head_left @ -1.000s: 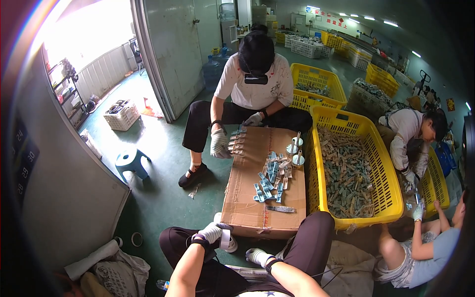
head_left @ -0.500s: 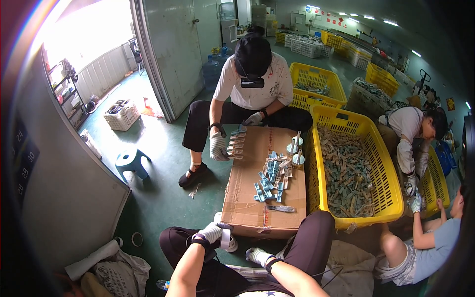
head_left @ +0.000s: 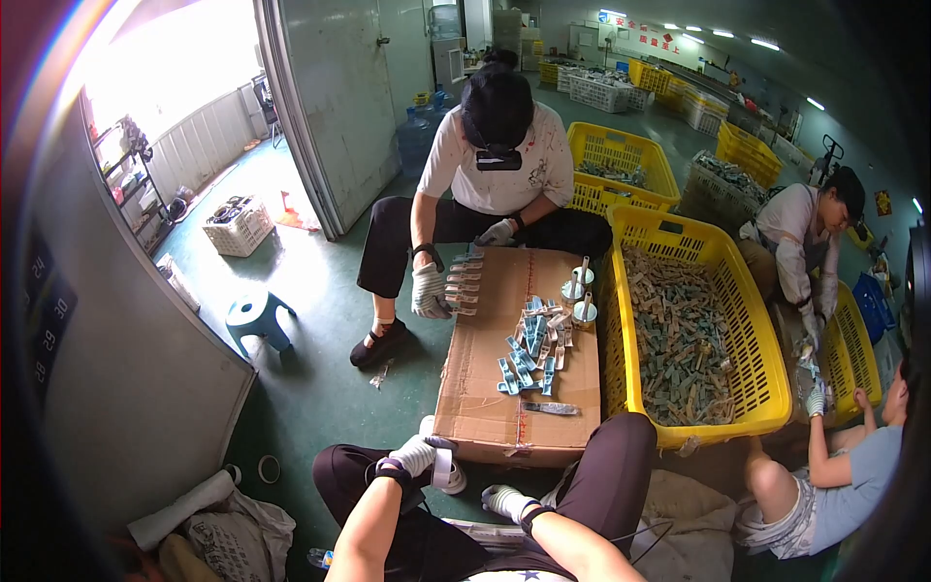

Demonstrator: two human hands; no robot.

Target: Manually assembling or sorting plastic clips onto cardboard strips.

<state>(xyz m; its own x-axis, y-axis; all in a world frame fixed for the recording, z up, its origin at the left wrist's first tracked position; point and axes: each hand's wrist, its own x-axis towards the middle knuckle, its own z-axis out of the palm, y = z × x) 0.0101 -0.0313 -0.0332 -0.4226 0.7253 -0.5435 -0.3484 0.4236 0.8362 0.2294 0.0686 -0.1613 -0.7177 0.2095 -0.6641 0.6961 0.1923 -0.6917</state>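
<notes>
My left hand, in a white striped glove, rests by my knee near the front left corner of a cardboard box. Its fingers are closed on a white tape roll. Over my lap, my gloved right hand is curled, with nothing visible in it. On the box top lies a loose pile of pale blue and whitish plastic clips. A dark flat strip is near its front edge. Several clips are lined up along the left edge, beside a co-worker's gloved hand.
A large yellow crate full of clips stands right of the box. Small round pieces with upright pins sit at the box's right edge. Two co-workers are busy at the far right. Left are a blue stool and a ring on the floor.
The far-right co-worker in white has raised their head and shifted their arms. The co-worker opposite has moved slightly. Both my hands stay where they were.
</notes>
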